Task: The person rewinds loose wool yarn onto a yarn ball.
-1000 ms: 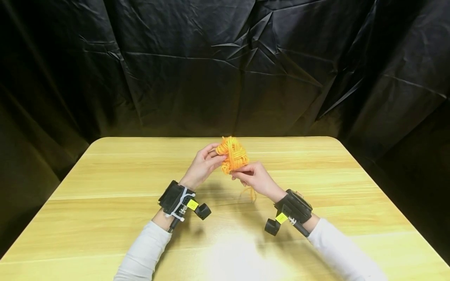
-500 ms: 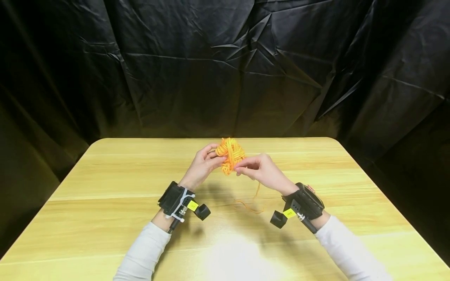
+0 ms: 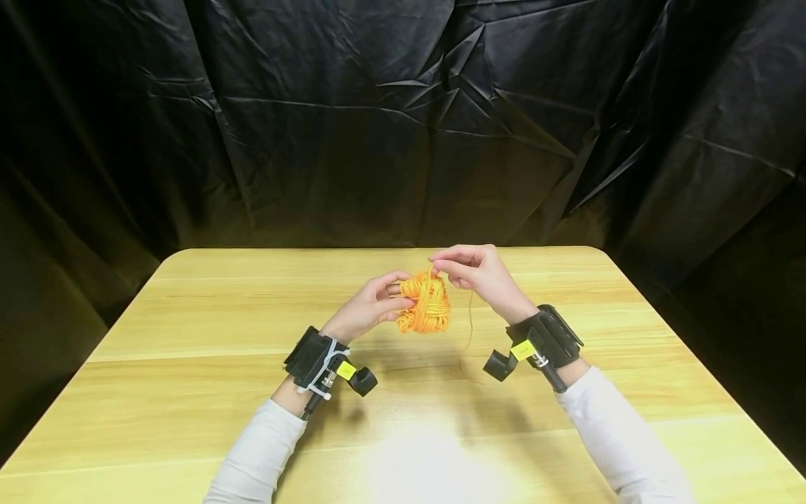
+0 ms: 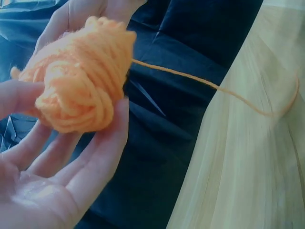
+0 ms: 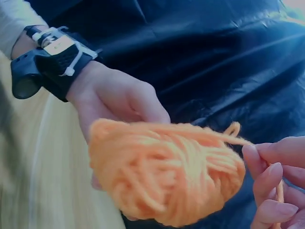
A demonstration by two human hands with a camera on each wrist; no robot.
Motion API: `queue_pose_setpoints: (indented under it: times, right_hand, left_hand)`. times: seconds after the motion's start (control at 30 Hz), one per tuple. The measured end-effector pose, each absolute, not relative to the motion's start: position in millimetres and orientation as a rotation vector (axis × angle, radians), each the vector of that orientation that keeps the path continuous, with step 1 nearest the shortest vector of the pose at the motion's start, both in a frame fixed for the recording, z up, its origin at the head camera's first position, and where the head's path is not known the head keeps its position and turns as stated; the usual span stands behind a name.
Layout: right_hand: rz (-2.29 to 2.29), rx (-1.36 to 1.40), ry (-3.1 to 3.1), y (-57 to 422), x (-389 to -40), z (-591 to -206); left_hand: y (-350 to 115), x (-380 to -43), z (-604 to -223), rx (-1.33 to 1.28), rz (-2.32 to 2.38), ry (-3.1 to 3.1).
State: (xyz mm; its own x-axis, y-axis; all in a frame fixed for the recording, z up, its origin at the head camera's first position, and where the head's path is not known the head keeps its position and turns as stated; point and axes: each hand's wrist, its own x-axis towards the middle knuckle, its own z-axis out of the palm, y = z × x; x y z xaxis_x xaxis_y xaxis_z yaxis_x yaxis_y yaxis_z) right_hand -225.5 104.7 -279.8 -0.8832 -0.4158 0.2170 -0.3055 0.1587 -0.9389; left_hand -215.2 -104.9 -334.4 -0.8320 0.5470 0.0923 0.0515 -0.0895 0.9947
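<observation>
My left hand (image 3: 371, 306) holds an orange ball of yarn (image 3: 425, 308) above the table, thumb on the near side and fingers behind it. In the left wrist view the ball (image 4: 81, 78) lies between that thumb and the spread fingers (image 4: 107, 148). At the ball's top right, my right hand (image 3: 481, 274) pinches a strand of yarn (image 5: 238, 140) between thumb and forefinger, drawn taut from the ball in the right wrist view. The loose tail (image 3: 470, 322) hangs below the right hand toward the table.
A light wooden table (image 3: 157, 392) with rounded far corners spreads beneath both hands. Black sheeting (image 3: 315, 140) hangs behind it and along the sides. Each wrist bears a strapped black camera mount, one on the left (image 3: 315, 357) and one on the right (image 3: 544, 336).
My right hand has moved from the ball's lower right up to its top, drawing the strand along. The ball has shifted slightly down and right in my left hand.
</observation>
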Motion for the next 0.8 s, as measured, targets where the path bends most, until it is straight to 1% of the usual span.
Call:
queue_pose_setpoints:
  times: [0.2,0.33,0.47,0.63,0.8]
  right_hand:
    - [-1.905,-0.616,2.288,103,-234,-296]
    - [-1.925,-0.524,2.254,99,-234,-313]
    - [-1.915,-0.492,2.241,95,-228,-327]
    - [-1.856,-0.515,2.288,88,-220,-334]
    - [-1.755,-0.658,2.349,82,-213,-335]
  left_hand:
    - [-105,-213,-333,0.698,1.964,1.819]
    - [-106,-212,-332,0.679,2.079,1.735]
    - [-105,-213,-332,0.691,2.235,1.601]
    - [-104,-215,-332,0.637,2.372,1.560]
    - [-104,-215,-331,0.562,2.418,1.612]
